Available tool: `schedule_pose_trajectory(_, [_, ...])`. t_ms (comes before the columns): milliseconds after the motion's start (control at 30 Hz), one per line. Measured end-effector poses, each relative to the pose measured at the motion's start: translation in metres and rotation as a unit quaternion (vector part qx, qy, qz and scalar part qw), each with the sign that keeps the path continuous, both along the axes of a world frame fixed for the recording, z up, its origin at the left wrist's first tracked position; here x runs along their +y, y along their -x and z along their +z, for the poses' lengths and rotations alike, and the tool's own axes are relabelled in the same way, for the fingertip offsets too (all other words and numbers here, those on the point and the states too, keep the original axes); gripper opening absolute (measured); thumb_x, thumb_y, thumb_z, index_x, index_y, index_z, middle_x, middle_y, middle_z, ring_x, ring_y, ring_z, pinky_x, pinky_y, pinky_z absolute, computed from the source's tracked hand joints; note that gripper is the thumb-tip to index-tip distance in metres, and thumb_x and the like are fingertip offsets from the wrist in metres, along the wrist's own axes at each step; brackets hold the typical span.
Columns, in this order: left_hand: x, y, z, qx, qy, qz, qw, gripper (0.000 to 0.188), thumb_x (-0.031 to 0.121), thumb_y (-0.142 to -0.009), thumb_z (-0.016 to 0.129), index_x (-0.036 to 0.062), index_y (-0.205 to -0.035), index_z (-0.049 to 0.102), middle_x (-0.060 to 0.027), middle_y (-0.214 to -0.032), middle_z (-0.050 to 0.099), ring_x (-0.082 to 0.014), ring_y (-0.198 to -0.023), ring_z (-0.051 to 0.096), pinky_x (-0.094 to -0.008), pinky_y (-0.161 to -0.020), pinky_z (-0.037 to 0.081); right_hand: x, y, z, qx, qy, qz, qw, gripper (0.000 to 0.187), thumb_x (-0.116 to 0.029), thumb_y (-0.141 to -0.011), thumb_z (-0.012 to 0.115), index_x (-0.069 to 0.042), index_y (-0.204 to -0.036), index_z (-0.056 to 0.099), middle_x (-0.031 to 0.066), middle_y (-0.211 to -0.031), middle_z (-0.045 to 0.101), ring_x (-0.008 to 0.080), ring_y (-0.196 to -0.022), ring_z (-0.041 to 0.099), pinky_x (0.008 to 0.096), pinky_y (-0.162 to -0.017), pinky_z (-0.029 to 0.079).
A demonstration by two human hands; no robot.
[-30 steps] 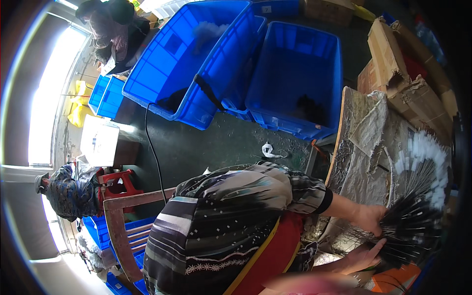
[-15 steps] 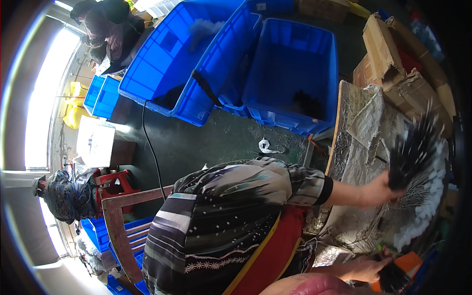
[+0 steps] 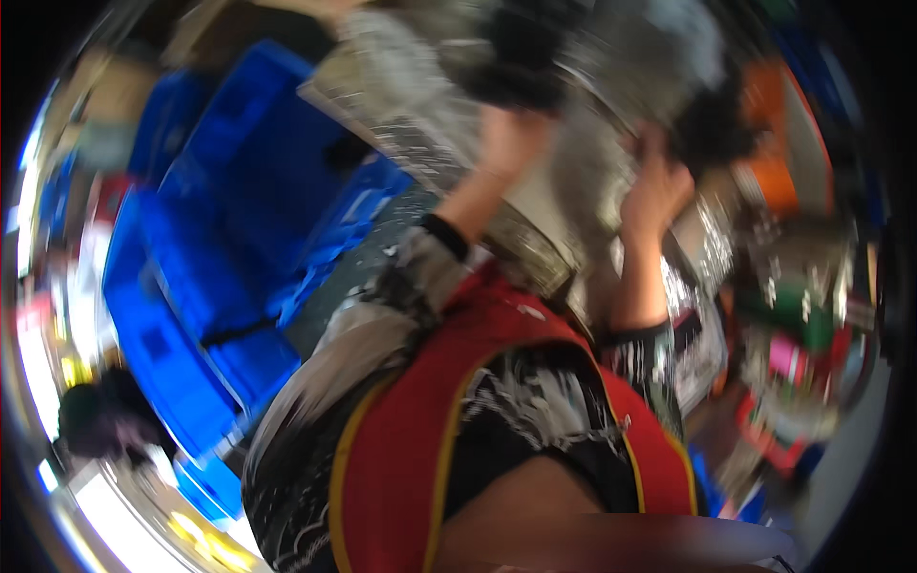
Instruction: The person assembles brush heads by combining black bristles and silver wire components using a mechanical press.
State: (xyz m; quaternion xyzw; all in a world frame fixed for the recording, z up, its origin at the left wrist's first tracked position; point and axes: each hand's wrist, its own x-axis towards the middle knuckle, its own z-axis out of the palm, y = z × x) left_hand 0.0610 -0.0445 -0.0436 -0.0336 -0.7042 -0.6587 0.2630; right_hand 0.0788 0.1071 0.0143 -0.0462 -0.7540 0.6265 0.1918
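Everything is smeared by a fast turn of the view. My left hand (image 3: pixel 516 141) is closed round the lower end of a bundle of black feather-like strands (image 3: pixel 523 57), held over the cloth-covered workbench (image 3: pixel 415 115). To its right, my right hand (image 3: pixel 657 191) has bent fingers against a smaller black feather-like bundle (image 3: pixel 709 126) and appears to grip it. A gap separates the two hands. Pale, fluffy material (image 3: pixel 693 38) lies on the far part of the bench, too blurred to make out finely.
Large blue plastic bins (image 3: pixel 258 143) stand at the left beside the bench. Something orange (image 3: pixel 772 134) is just right of the right-hand bundle. Mixed coloured items (image 3: pixel 793 353) crowd the right side. Another person (image 3: pixel 105 420) is at the far lower left.
My view has swung round, so the bench and both hands now lie ahead instead of at the right edge. Both hands still hold black bundles.
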Motion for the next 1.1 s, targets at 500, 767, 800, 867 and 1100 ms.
schedule_pose_trajectory(500, [0.025, -0.004, 0.011, -0.111, -0.186, -0.125, 0.968, 0.019, 0.017, -0.086, 0.053, 0.0013, -0.097, 0.053, 0.0018, -0.059, 0.044, -0.006, -0.046, 0.039, -0.0205, -0.043, 0.034, 0.05, -0.007, -0.016, 0.071, 0.118, -0.001, 0.991, 0.02, -0.017, -0.087, 0.048, -0.001, -0.082, 0.058, 0.0015, -0.063, 0.057, 0.0064, -0.058, 0.05, 0.0216, -0.054, 0.041])
schedule_pose_trajectory(767, [0.028, -0.01, 0.01, -0.045, -0.053, -0.114, 0.991, 0.021, 0.014, -0.084, 0.054, 0.0, -0.101, 0.053, 0.0016, -0.059, 0.047, -0.0055, -0.046, 0.041, -0.0205, -0.044, 0.034, 0.031, -0.015, -0.01, 0.124, -0.25, 0.047, 0.959, 0.011, -0.001, -0.077, 0.047, -0.001, -0.085, 0.055, 0.0086, -0.067, 0.059, 0.0154, -0.061, 0.057, 0.0287, -0.056, 0.044])
schedule_pose_trajectory(800, [0.034, -0.01, 0.004, -0.078, -0.086, -0.123, 0.986, 0.019, 0.012, -0.084, 0.053, 0.0003, -0.1, 0.052, 0.0011, -0.059, 0.048, -0.0063, -0.047, 0.043, -0.0206, -0.045, 0.035, 0.026, -0.015, -0.029, 0.134, -0.251, 0.06, 0.957, 0.01, -0.002, -0.078, 0.046, -0.001, -0.085, 0.055, 0.0082, -0.066, 0.058, 0.0157, -0.061, 0.057, 0.0285, -0.057, 0.044])
schedule_pose_trajectory(867, [0.036, -0.008, -0.007, -0.111, -0.159, -0.16, 0.968, 0.019, 0.007, -0.084, 0.052, 0.0003, -0.101, 0.049, -0.0016, -0.063, 0.05, -0.0084, -0.05, 0.05, -0.0217, -0.047, 0.038, 0.018, -0.016, -0.037, 0.149, -0.248, 0.073, 0.954, 0.01, -0.004, -0.08, 0.046, -0.001, -0.084, 0.054, 0.0079, -0.065, 0.057, 0.016, -0.061, 0.057, 0.0282, -0.058, 0.044])
schedule_pose_trajectory(1100, [0.037, -0.011, 0.025, -0.073, -0.195, -0.129, 0.97, 0.022, 0.007, -0.083, 0.051, 0.0028, -0.105, 0.048, 0.0017, -0.062, 0.044, -0.004, -0.042, 0.035, -0.02, -0.037, 0.029, 0.056, -0.008, -0.004, -0.051, -0.355, -0.015, 0.933, 0.028, -0.02, -0.083, 0.049, 0.006, -0.073, 0.053, 0.0226, -0.067, 0.056, 0.037, -0.063, 0.055, 0.0368, -0.057, 0.044])
